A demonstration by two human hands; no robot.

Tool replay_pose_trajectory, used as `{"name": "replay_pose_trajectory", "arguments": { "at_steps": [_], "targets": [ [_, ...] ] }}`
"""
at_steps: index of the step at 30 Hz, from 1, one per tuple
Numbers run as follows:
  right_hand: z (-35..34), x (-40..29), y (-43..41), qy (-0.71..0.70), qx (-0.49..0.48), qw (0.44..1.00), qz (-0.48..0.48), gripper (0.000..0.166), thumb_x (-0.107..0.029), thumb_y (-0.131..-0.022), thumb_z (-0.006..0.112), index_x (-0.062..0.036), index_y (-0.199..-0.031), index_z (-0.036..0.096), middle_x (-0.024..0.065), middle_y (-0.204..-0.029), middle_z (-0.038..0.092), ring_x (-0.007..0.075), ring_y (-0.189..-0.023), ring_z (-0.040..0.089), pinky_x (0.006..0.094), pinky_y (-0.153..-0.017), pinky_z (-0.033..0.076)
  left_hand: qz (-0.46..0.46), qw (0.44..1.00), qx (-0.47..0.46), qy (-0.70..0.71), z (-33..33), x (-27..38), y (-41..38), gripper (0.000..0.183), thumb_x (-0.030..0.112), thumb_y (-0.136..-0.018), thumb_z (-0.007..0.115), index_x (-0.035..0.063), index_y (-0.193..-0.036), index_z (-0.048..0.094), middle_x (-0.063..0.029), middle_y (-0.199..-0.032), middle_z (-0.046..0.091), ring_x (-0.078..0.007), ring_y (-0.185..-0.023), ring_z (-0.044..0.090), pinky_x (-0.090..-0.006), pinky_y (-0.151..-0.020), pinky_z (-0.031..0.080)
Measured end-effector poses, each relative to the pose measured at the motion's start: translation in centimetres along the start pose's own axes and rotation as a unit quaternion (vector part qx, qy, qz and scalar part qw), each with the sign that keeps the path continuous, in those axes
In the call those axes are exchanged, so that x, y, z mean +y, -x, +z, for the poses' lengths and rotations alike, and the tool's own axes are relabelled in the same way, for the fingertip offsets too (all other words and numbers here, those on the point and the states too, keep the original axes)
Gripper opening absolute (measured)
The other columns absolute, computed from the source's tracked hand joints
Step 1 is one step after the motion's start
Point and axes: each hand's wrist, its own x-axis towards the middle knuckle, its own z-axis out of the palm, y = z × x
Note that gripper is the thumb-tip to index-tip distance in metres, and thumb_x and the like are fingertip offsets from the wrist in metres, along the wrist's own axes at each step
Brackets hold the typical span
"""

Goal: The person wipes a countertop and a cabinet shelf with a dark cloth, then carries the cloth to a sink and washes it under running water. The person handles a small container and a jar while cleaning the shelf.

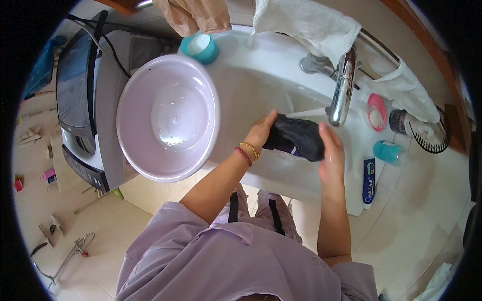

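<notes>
Between my two hands is a wet black item [295, 137], dark purple along its lower edge; I cannot tell whether it is a shoe or folded fabric. My left hand [262, 129], with two bracelets at the wrist, grips its left end. The right end rests in my right hand [330, 152], whose thumb side presses against it. Water runs from the chrome faucet [343, 88] onto the top of the item. Below it lies the white washbasin [241, 88], with some water inside. Fingers behind the item are hidden.
A pale lilac plastic tub [165, 113] stands left of the washbasin, beside a washing machine [109, 105]. A teal bowl [205, 49] sits on the back rim. Along the right are a pink soap dish [376, 113], a teal bottle [387, 152] and a toothpaste tube [369, 182]. White towels [307, 24] hang above.
</notes>
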Motion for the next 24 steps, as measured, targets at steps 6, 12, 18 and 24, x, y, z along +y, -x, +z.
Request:
{"name": "replay_pose_trajectory", "arguments": {
  "at_steps": [6, 12, 18, 24],
  "targets": [
    [-0.4, -3.8, 2.8, -0.010, -0.028, 0.996, -0.089, 0.030, -0.014, -0.094, 0.062, 0.0027, -0.118, 0.062, 0.0054, -0.109, 0.066, 0.0131, -0.100, 0.061, 0.0262, -0.091, 0.045, 0.169, 0.925, 0.101, -0.324, 0.2, -3.6, 0.4, 0.047, 0.039, -0.096, 0.050, 0.0055, -0.129, 0.054, -0.0212, -0.126, 0.056, -0.0365, -0.117, 0.053, -0.0440, -0.098, 0.043],
    [-0.3, -6.8, 4.6, -0.019, 0.026, 0.992, -0.118, 0.021, -0.013, -0.093, 0.062, 0.0028, -0.107, 0.065, 0.0056, -0.099, 0.066, 0.0116, -0.089, 0.063, 0.0251, -0.081, 0.050, 0.151, 0.827, 0.057, -0.539, 0.3, -4.3, -2.0, 0.033, 0.027, -0.095, 0.052, 0.0132, -0.125, 0.057, -0.0159, -0.114, 0.061, -0.0337, -0.105, 0.060, -0.0467, -0.089, 0.049],
    [-1.1, -7.2, 4.9, -0.039, 0.070, 0.990, -0.118, 0.023, -0.013, -0.093, 0.062, 0.0031, -0.110, 0.063, 0.0059, -0.102, 0.065, 0.0125, -0.092, 0.062, 0.0258, -0.083, 0.050, 0.098, 0.750, 0.006, -0.655, 2.3, -4.3, -7.8, 0.023, 0.024, -0.095, 0.050, 0.0117, -0.106, 0.066, -0.0148, -0.107, 0.064, -0.0333, -0.096, 0.064, -0.0459, -0.083, 0.052],
    [-0.7, -7.1, 5.6, -0.056, 0.083, 0.990, -0.103, 0.029, -0.012, -0.094, 0.061, 0.0063, -0.116, 0.062, 0.0098, -0.108, 0.066, 0.0151, -0.097, 0.062, 0.0275, -0.087, 0.049, 0.182, 0.773, 0.048, -0.606, 2.6, -3.5, -8.5, 0.022, 0.020, -0.094, 0.048, 0.0121, -0.107, 0.064, -0.0154, -0.104, 0.064, -0.0330, -0.093, 0.065, -0.0455, -0.081, 0.052]
  ]
}}
